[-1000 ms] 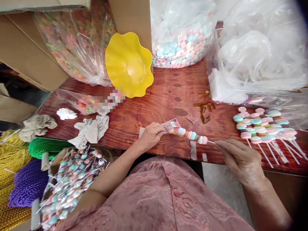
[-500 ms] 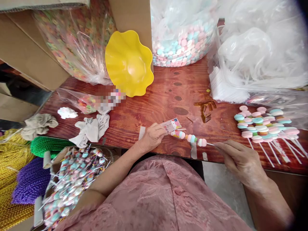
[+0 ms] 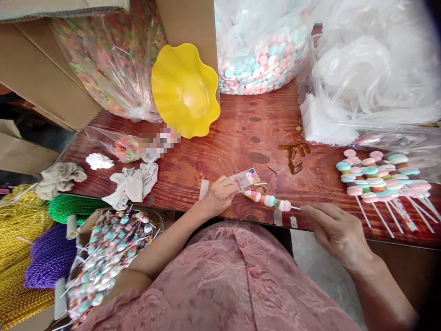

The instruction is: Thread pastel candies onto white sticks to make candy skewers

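Observation:
My left hand (image 3: 220,195) pinches the open end of a small clear printed bag (image 3: 248,177) near the table's front edge. Beside it a marshmallow skewer (image 3: 272,201), with pink, white and blue pieces and small coloured candies between them, points at the bag's mouth. How far its left tip is inside the bag, I cannot make out. On the right, my right hand (image 3: 339,236) has its fingertips closed on the skewer's white stick. Finished-looking marshmallow skewers (image 3: 379,177) lie in a pile beyond that hand.
Gold twist ties (image 3: 294,156) lie behind the bag. A yellow wavy bowl (image 3: 188,89) and a big bag of marshmallows (image 3: 262,59) stand at the back. Clear bags (image 3: 324,122) are stacked at right. Grey cloths (image 3: 132,184) lie left, above a container of wrapped skewers (image 3: 106,257).
My right hand has moved a little left, pushing the skewer toward my left hand and the bag. My left hand has stayed nearly in place.

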{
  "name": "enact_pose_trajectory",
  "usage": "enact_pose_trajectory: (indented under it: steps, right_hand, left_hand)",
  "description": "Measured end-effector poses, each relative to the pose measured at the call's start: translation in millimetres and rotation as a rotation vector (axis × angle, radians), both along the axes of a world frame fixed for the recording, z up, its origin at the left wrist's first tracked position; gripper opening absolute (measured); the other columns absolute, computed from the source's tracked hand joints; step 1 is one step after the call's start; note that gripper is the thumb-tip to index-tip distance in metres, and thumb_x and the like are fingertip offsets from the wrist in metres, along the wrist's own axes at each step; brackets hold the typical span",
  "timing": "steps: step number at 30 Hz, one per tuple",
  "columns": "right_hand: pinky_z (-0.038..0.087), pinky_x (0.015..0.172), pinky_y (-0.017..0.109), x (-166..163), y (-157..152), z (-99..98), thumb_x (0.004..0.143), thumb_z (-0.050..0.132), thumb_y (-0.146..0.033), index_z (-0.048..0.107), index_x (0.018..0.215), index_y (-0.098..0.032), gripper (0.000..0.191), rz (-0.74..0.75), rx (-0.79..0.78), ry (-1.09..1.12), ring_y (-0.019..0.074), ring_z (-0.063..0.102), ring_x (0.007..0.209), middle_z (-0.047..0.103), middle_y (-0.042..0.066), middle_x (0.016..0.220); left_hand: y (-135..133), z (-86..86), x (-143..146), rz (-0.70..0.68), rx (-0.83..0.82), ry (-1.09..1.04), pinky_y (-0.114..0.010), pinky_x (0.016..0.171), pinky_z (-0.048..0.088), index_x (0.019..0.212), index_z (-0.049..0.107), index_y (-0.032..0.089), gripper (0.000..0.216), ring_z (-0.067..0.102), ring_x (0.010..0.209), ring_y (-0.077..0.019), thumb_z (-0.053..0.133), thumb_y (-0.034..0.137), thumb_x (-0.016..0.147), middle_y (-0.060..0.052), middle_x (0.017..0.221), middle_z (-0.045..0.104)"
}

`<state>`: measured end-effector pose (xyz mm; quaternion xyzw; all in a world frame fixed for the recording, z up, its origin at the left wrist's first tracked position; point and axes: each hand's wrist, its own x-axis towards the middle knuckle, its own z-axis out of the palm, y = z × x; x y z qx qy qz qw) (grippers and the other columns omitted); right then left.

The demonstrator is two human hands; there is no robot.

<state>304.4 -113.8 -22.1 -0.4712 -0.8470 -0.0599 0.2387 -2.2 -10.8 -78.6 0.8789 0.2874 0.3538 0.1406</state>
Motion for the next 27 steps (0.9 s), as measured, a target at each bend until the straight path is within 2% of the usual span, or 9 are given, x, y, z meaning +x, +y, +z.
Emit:
enact_pose_trajectory:
  steps: [3,5,9,12,16,22,27]
  right_hand:
    - [0.05,0.063,0.029,-4.4,-1.6,-2.6,0.087,0.046,-0.002,0.064,0.103,-0.018,0.029,0.028,0.076,-0.072,0.0166,0.062,0.067,0.067,0.004,0.079]
    - [0.051,0.064,0.029,-9.3,-3.2,-5.4,0.086,0.046,0.0,0.065,0.103,-0.017,0.03,-0.001,0.086,0.009,0.0166,0.064,0.069,0.068,0.004,0.081]
    - [0.055,0.066,0.025,-16.1,-7.3,-16.1,0.089,0.056,-0.007,0.066,0.097,-0.02,0.018,-0.11,-0.02,0.272,0.015,0.068,0.072,0.07,0.003,0.084]
    - [0.054,0.064,0.024,-16.8,-10.9,-23.8,0.09,0.058,-0.011,0.068,0.095,-0.021,0.014,-0.139,-0.083,0.348,0.0143,0.068,0.07,0.07,0.001,0.081]
    - [0.053,0.068,0.024,-15.5,-14.5,-26.5,0.089,0.056,-0.009,0.068,0.098,-0.02,0.019,-0.115,-0.046,0.286,0.014,0.067,0.073,0.07,0.002,0.084]
    - [0.049,0.066,0.027,-17.7,-12.4,-24.9,0.086,0.05,0.0,0.064,0.106,-0.017,0.029,0.035,0.08,0.046,0.0151,0.061,0.071,0.067,0.004,0.083]
    - [0.05,0.067,0.026,-21.1,-12.6,-26.0,0.086,0.051,-0.001,0.065,0.105,-0.017,0.029,0.004,0.108,0.075,0.0153,0.063,0.074,0.068,0.005,0.085]
  left_hand:
    - [-0.3,-1.2,0.7,0.015,-0.027,-0.005,-0.028,0.073,0.047,0.083,0.066,0.015,0.02,0.061,0.075,-0.0146,0.05,0.014,0.095,-0.005,0.081,0.07]
    - [-0.6,-1.0,1.0,0.013,-0.031,0.013,-0.029,0.073,0.047,0.084,0.065,0.015,0.02,0.061,0.075,-0.0149,0.048,0.014,0.095,-0.006,0.081,0.07]
    - [-1.7,0.6,0.3,-0.003,-0.012,0.053,-0.03,0.074,0.047,0.085,0.065,0.014,0.022,0.061,0.077,-0.0158,0.045,0.012,0.094,-0.008,0.083,0.07]
    - [-2.1,1.3,-0.9,-0.022,0.008,0.078,-0.031,0.075,0.048,0.083,0.064,0.014,0.024,0.062,0.08,-0.0163,0.043,0.01,0.093,-0.009,0.085,0.071]
    - [-2.2,0.8,-1.3,-0.038,0.007,0.082,-0.032,0.077,0.049,0.084,0.064,0.015,0.025,0.063,0.082,-0.0162,0.042,0.01,0.094,-0.01,0.089,0.071]
    - [-3.5,-3.5,-0.5,-0.054,-0.004,0.04,-0.033,0.077,0.05,0.082,0.062,0.015,0.022,0.063,0.08,-0.0163,0.045,0.013,0.094,-0.008,0.087,0.07]
    - [-4.8,-3.1,-1.9,-0.063,-0.016,0.001,-0.035,0.081,0.05,0.092,0.064,0.015,0.017,0.064,0.088,-0.0183,0.047,0.013,0.094,-0.01,0.093,0.07]
